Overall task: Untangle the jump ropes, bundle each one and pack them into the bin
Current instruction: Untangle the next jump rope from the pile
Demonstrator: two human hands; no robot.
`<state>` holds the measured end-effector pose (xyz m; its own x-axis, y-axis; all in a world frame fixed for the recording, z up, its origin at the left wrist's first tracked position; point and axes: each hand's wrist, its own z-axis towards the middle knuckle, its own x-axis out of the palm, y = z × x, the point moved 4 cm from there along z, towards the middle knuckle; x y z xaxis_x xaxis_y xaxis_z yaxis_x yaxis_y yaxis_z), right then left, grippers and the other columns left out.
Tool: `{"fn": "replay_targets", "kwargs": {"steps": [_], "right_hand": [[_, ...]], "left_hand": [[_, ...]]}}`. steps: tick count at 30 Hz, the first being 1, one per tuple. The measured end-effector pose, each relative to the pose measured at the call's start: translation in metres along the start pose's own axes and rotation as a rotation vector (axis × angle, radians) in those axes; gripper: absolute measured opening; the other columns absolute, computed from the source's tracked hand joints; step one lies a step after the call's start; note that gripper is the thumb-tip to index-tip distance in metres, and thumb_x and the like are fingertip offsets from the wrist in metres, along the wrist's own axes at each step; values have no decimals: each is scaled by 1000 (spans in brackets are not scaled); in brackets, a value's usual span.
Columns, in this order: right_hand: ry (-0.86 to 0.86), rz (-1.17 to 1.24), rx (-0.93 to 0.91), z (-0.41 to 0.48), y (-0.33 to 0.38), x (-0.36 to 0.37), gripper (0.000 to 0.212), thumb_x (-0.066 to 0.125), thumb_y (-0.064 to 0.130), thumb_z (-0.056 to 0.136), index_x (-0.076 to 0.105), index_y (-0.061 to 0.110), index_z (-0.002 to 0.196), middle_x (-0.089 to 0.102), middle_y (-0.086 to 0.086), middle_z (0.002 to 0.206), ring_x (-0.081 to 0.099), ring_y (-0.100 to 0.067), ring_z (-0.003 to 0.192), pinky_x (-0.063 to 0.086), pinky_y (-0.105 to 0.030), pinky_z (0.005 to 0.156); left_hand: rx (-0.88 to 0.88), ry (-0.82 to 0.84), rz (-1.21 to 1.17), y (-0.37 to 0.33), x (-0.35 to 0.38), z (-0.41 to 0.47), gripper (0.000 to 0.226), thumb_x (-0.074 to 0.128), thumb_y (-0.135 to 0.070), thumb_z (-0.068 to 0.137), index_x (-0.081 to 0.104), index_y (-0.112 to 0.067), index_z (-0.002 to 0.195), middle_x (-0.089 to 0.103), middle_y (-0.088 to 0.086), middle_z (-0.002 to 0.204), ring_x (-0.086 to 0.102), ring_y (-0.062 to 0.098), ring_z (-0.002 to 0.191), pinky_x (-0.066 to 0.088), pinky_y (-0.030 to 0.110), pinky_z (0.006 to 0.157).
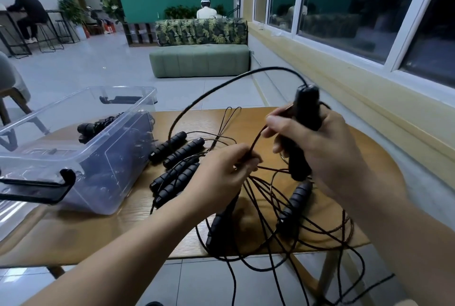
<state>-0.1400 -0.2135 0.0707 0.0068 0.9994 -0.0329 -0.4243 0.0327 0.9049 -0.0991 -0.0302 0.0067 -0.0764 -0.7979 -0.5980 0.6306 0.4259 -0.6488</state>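
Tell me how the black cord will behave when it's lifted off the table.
Probably floppy: the cord sprawls in loose loops and hangs over the table edge. Likely to snag, since strands cross below the left hand. Perhaps slightly springy: it arcs unsupported above the handle in the right hand.

A seated person (pixel 206 11) is seen behind the green sofa (pixel 200 60); windows (pixel 344 10) are set along its right.
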Motion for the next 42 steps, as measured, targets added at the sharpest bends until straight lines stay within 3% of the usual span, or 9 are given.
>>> {"fn": "replay_targets", "kwargs": {"steps": [5, 9, 13, 16, 24, 28, 33, 37, 42], "right_hand": [[-186, 107, 10, 8, 4, -27, 14, 74, 17, 99, 73, 6, 108, 78, -11, 93, 67, -21, 72, 53, -29, 68], [-191, 126, 64, 8, -2, -25, 16, 74, 20, 99, 75, 8, 110, 78, -11, 94, 66, -20, 68, 53, -30, 66], [-52, -25, 109, 4, -14, -6, 19, 75, 22, 99, 75, 12, 115, 79, -13, 96, 70, -24, 70, 53, -36, 67], [9, -153, 109, 0, -23, 10, 11, 77, 23, 98, 75, 15, 105, 80, -9, 91, 73, -26, 70, 57, -38, 65], [63, -165, 131, -1, -28, 26, 7, 76, 12, 98, 76, 6, 94, 81, -8, 84, 72, -24, 65, 55, -29, 59], [10, -113, 76, 1, -19, 16, 6, 78, 14, 97, 76, 9, 96, 79, -17, 88, 70, -33, 68, 56, -37, 63], [-179, 54, 79, 7, -9, -13, 17, 76, 18, 98, 72, 4, 106, 80, -13, 95, 68, -21, 71, 54, -35, 71], [-264, 117, 63, 10, -3, -28, 14, 76, 18, 98, 73, 6, 103, 80, -11, 93, 67, -18, 69, 53, -29, 68], [-167, 68, 67, 6, -8, -12, 19, 75, 21, 99, 73, 7, 112, 80, -13, 100, 69, -21, 72, 55, -32, 69]], "left_hand": [[-70, -4, 39, -1, -13, 4, 10, 64, -27, 106, 74, -29, 107, 75, -16, 90, 70, 0, 93, 52, 19, 77], [-85, -52, 46, -2, -23, 6, 13, 62, -28, 107, 74, -31, 106, 75, -14, 87, 70, 2, 91, 54, 26, 79], [-19, -68, 82, -11, -18, 4, 11, 62, -25, 106, 73, -28, 106, 73, -13, 87, 68, 5, 89, 51, 23, 76], [64, -81, 129, -16, -13, 4, 13, 58, -29, 109, 69, -23, 104, 70, -13, 88, 65, 6, 86, 50, 24, 72], [30, -9, 140, 5, 4, 1, 20, 63, -14, 101, 61, -31, 90, 69, -11, 82, 66, 11, 79, 54, 43, 72], [26, 15, 102, 6, 6, 4, 8, 65, -22, 104, 69, -26, 100, 72, -10, 84, 70, 11, 81, 56, 42, 74], [37, -47, 153, -1, -8, 8, 8, 72, -24, 100, 75, -27, 106, 72, -16, 95, 67, 4, 93, 55, 26, 81], [36, -83, 207, 3, -16, 12, 7, 75, -32, 98, 75, -25, 98, 70, -17, 92, 66, 3, 90, 52, 20, 76], [58, -112, 250, 5, -11, 12, 8, 75, -29, 98, 74, -21, 98, 68, -13, 94, 65, 7, 87, 54, 33, 75]]}}
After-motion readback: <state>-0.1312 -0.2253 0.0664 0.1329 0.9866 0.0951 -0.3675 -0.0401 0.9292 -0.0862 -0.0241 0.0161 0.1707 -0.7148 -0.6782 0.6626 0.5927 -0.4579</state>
